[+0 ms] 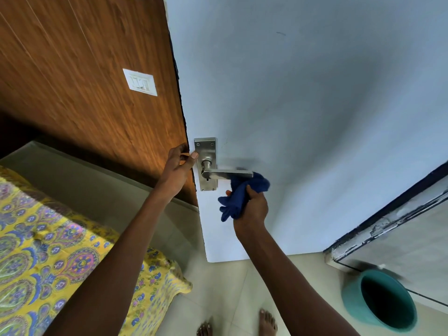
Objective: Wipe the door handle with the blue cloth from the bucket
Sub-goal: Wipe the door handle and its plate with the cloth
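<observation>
Right hand [252, 207] grips blue cloth [238, 197] touching door handle [228, 175]; left hand [178, 169] grips door edge [191, 166].

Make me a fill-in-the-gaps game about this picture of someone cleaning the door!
1. The right hand holds a bunched cloth whose colour is ____.
2. The cloth is at the free end of the metal door ____.
3. The left hand grips the ____ of the white door.
4. The teal bucket stands on the ____.

Missing words: blue; handle; edge; floor
</observation>
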